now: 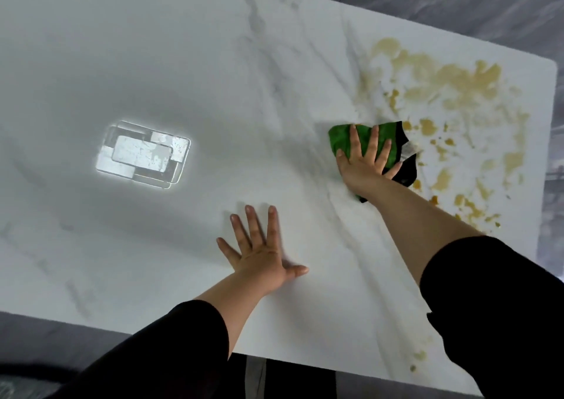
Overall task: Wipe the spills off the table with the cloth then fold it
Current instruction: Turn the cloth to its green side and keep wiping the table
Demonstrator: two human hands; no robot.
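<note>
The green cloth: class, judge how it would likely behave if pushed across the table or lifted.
Probably floppy: the cloth lies crumpled under the flat right hand, so it would likely droop when lifted. It should slide easily, since the table looks smooth and glossy. Soaking up the yellowish spill may make it heavier.

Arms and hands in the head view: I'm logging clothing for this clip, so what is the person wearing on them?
Both arms are in plain black sleeves. The left sleeve and the right sleeve stop well short of the wrists, so the lower forearms are bare. The left hand and the right hand are bare too: no gloves, watch or rings show.
</note>
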